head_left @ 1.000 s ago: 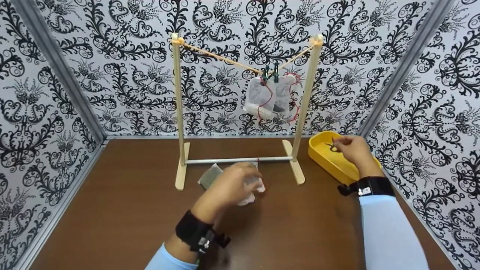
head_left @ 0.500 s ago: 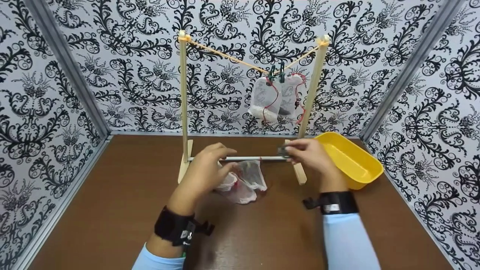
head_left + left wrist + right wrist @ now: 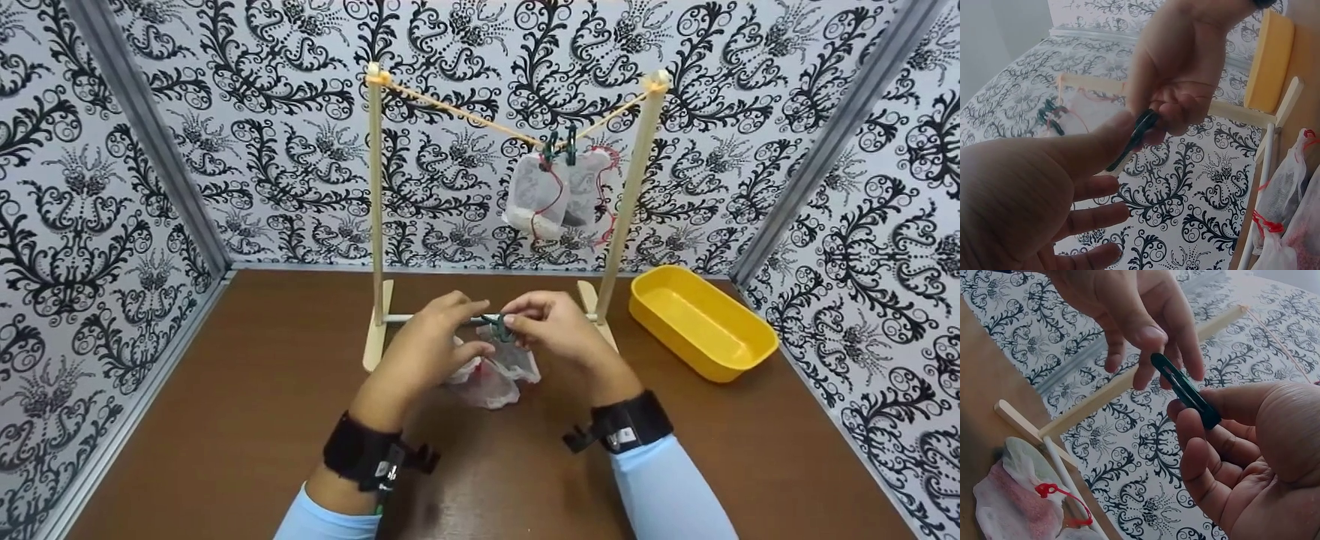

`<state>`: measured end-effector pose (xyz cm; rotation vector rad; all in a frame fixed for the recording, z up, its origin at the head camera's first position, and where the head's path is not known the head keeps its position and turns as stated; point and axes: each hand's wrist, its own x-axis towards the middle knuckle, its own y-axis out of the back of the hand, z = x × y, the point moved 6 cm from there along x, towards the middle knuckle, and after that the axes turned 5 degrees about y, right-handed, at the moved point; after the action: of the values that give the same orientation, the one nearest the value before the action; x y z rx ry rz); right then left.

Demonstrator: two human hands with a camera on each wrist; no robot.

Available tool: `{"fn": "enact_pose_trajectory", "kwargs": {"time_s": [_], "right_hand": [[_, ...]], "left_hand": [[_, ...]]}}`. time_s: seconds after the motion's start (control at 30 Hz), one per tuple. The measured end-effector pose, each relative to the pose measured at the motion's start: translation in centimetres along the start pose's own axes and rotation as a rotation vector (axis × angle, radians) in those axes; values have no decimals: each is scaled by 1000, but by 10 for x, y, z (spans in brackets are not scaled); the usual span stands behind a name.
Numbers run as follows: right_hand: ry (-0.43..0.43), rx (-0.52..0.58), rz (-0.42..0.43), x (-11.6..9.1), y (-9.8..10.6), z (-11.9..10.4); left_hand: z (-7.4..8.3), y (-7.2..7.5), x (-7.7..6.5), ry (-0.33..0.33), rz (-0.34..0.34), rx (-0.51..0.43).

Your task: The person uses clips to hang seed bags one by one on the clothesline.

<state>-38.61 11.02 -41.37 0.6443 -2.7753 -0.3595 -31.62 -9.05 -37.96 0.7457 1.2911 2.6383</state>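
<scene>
Between thumb and fingertips, my right hand (image 3: 562, 330) pinches a dark green clothespin (image 3: 1188, 391), over the low rod of a wooden stand. My left hand (image 3: 427, 341) is close on its left, with fingers spread; in the left wrist view the thumb overlaps the near end of the clothespin (image 3: 1139, 130). Below both hands, several white mesh bags (image 3: 484, 390) with red drawstrings lie on the table, partly hidden by the left hand. Two more mesh bags (image 3: 534, 199) with something in the bottom hang from the stand's orange cord (image 3: 465, 115), held by green clothespins (image 3: 571, 148).
The stand has two upright posts (image 3: 377, 202) on flat wooden feet, joined by a white rod (image 3: 397, 319). A yellow tray (image 3: 675, 339) sits at the right of the brown table (image 3: 262, 390). Patterned walls (image 3: 90, 247) close off the back and both sides.
My right hand has come left from the yellow tray with the clothespin. My left hand has lifted away from the bags on the table and now meets the right hand near the rod.
</scene>
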Motion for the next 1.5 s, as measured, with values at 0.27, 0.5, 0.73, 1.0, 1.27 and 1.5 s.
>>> {"fn": "enact_pose_trajectory", "kwargs": {"time_s": [0.27,0.5,0.73,1.0,1.27,1.5], "right_hand": [[8,33,20,-3,-2,-5],[14,56,-4,-6,-1,-4],[26,3,-34,-7,3,-4],[17,-103,-28,-8,10,-2],[-30,-457,-100,-10,16,19],[-126,-698,-200,-15,13,54]], "left_hand": [[5,1,0,-34,3,30],[6,1,-1,-63,41,82],[6,3,-2,-87,145,200],[2,9,-3,-90,251,236],[-4,16,-4,-97,350,246],[-10,16,-5,-79,416,290]]}}
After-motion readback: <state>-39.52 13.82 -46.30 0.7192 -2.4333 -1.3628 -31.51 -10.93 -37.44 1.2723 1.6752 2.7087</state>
